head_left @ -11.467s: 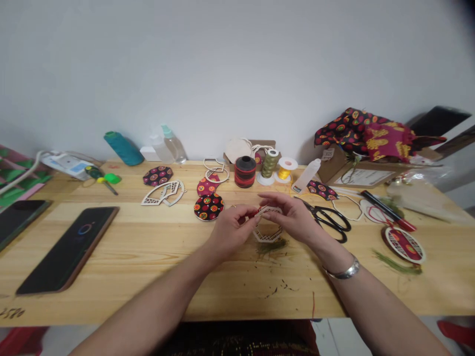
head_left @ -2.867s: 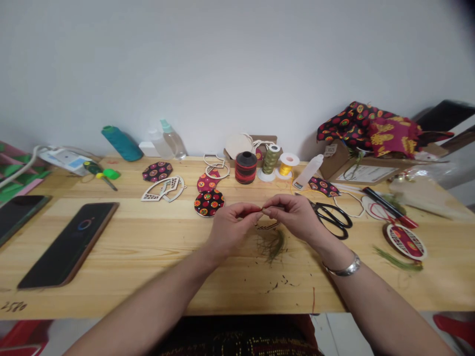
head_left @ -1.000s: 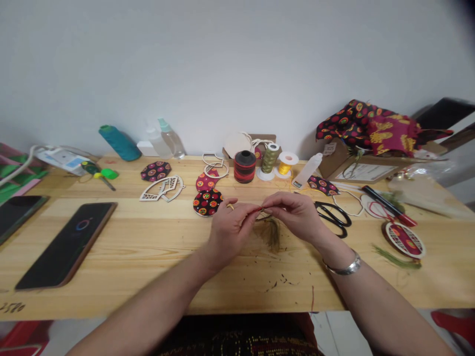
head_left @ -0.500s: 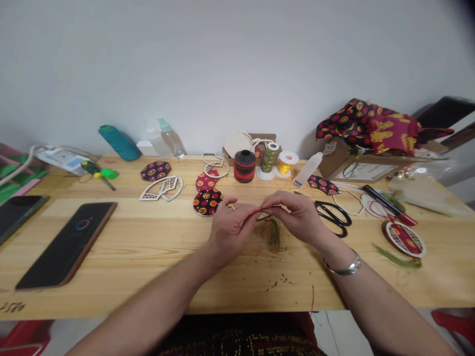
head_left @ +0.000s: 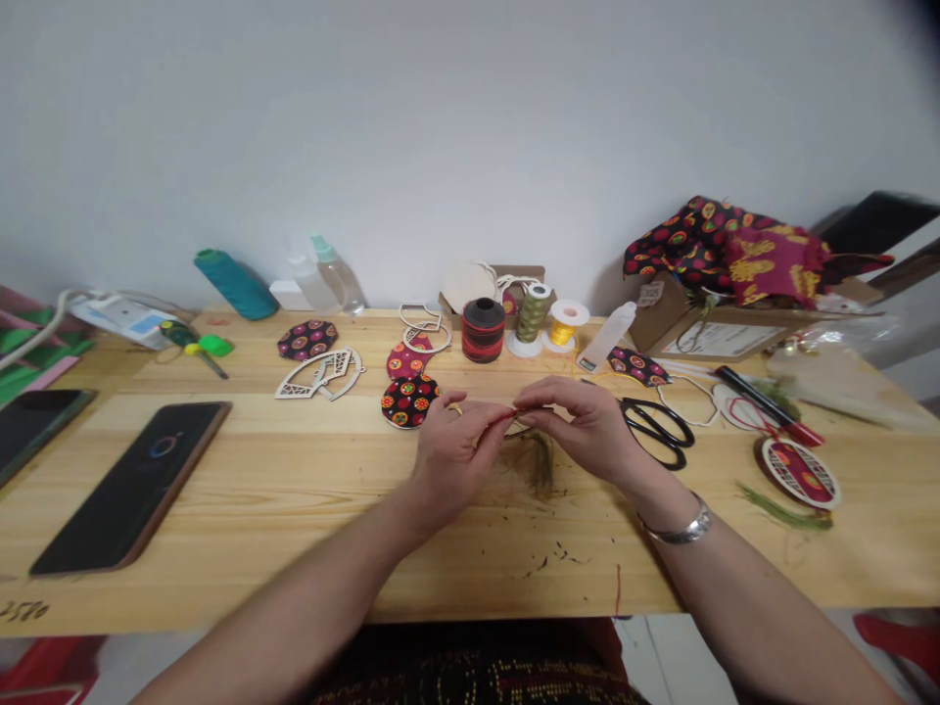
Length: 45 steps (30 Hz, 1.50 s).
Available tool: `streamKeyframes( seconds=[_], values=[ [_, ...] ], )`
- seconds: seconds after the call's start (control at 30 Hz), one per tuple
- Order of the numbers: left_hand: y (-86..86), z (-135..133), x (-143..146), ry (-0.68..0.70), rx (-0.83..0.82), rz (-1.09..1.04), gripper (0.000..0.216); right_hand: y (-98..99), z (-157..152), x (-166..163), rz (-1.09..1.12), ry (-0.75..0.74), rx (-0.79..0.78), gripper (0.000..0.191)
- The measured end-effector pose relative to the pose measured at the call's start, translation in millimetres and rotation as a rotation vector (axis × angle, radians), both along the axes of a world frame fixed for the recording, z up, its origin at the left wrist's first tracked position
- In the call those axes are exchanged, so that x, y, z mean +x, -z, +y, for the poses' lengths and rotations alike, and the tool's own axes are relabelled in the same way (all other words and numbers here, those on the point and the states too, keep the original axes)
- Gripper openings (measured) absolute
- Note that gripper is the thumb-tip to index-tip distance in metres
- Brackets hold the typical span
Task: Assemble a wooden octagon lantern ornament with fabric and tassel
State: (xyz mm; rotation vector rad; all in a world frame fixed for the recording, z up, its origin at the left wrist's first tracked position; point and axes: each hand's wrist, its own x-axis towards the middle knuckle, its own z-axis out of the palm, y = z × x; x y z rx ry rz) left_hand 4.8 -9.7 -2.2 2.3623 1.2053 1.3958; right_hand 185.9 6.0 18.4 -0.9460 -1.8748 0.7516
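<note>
Both my hands meet over the middle of the table, fingertips almost touching. My left hand [head_left: 456,446] is closed in a pinch on what looks like a thin red thread, mostly hidden by the fingers. Thumb and forefinger of my right hand [head_left: 577,423] are pinched at the same spot. Under them shows part of a pale-rimmed ornament, largely covered. A green tassel [head_left: 541,465] hangs below the right fingers onto the table. Beside my left hand lies a black fabric piece with floral rounds [head_left: 408,401]; black-handled scissors [head_left: 657,431] lie right of my right hand.
Thread spools [head_left: 483,331], a yellow spool [head_left: 565,323] and a white squeeze bottle [head_left: 608,338] stand behind the hands. A finished-looking oval ornament [head_left: 802,474] lies at right, near a fabric-topped box [head_left: 720,328]. A phone [head_left: 136,485] lies left; wooden cutouts [head_left: 323,372] lie behind it.
Both hands keep their pinch at nearly the same place; the fingertips have shifted very slightly. Nothing else on the table has visibly moved.
</note>
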Motion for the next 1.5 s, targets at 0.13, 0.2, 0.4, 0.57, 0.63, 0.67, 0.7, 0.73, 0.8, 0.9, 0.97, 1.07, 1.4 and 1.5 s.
streamKeyframes(
  seconds=[0.13, 0.2, 0.4, 0.57, 0.63, 0.67, 0.7, 0.73, 0.8, 0.9, 0.97, 1.07, 1.4, 1.5],
  values=[
    [0.1, -1, 0, 0.009, -0.005, 0.011, 0.012, 1.0, 0, 0, 0.011, -0.022, 0.020, 0.008],
    [0.5, -1, 0, 0.008, -0.006, 0.009, 0.012, 1.6, 0, -1, 0.005, -0.020, 0.018, 0.009],
    [3.0, 0, 2, 0.008, -0.051, -0.020, 0.010, 1.4, 0, 0, -0.011, -0.008, 0.019, 0.009],
    [-0.7, -1, 2, -0.007, -0.205, -0.131, 0.036, -0.7, 0, 2, -0.004, 0.080, -0.070, 0.008],
    [-3.8, -1, 1, 0.001, -0.269, -0.180, 0.042, -0.6, 1, 4, 0.025, 0.125, -0.132, 0.008],
    [-5.2, -1, 0, 0.012, -0.290, -0.209, 0.042, -0.3, 2, 5, 0.045, 0.147, -0.161, 0.009],
    [-6.3, -1, -1, 0.024, -0.304, -0.237, 0.040, 0.1, 3, 5, 0.066, 0.169, -0.187, 0.010],
    [-7.1, -1, -2, 0.032, -0.313, -0.262, 0.038, 0.4, 4, 6, 0.086, 0.188, -0.208, 0.010],
    [-7.7, 0, -3, 0.038, -0.324, -0.285, 0.034, 0.9, 6, 6, 0.115, 0.212, -0.236, 0.012],
    [-8.1, 1, -2, 0.038, -0.356, -0.290, 0.026, 0.6, 7, 7, 0.134, 0.222, -0.264, 0.012],
    [-9.6, 1, -2, 0.055, -0.399, -0.303, 0.018, 0.3, 7, 8, 0.131, 0.216, -0.279, 0.012],
    [-13.7, 3, -2, 0.072, -0.480, -0.343, 0.013, 0.3, 7, 9, 0.111, 0.206, -0.294, 0.013],
    [-23.6, 12, -7, 0.350, -1.060, -1.059, 0.017, -9.6, -2, 2, -0.023, 0.071, -0.380, 0.010],
    [-24.5, 10, -8, 0.446, -1.077, -1.115, 0.017, -11.9, -6, -2, -0.021, 0.009, -0.434, 0.011]
  ],
)
